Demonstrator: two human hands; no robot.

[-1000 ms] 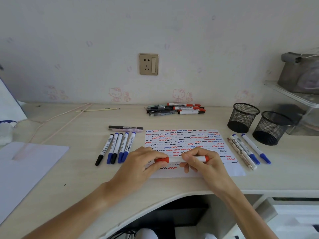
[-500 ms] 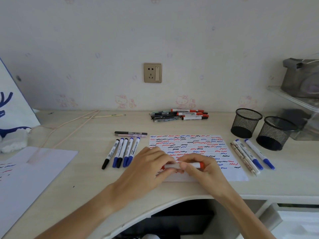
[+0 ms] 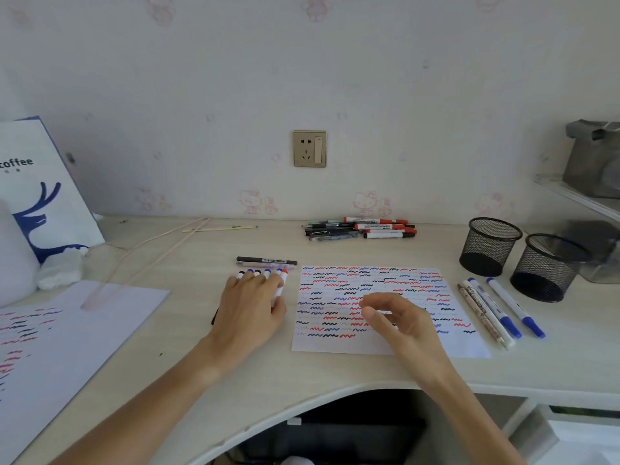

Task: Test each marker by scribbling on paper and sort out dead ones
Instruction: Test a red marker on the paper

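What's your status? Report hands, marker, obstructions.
Left hand flat on the marker row, red marker at its right edge. Right hand empty, loosely curled over the paper. Nothing in the way.

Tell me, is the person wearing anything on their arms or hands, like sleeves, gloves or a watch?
No. Both arms are bare all the way to the bottom edge of the picture, so no sleeves show. The left hand and the right hand have no gloves, and no rings, watch or bracelet can be seen on the fingers or wrists. The fingernails look short and unpainted.
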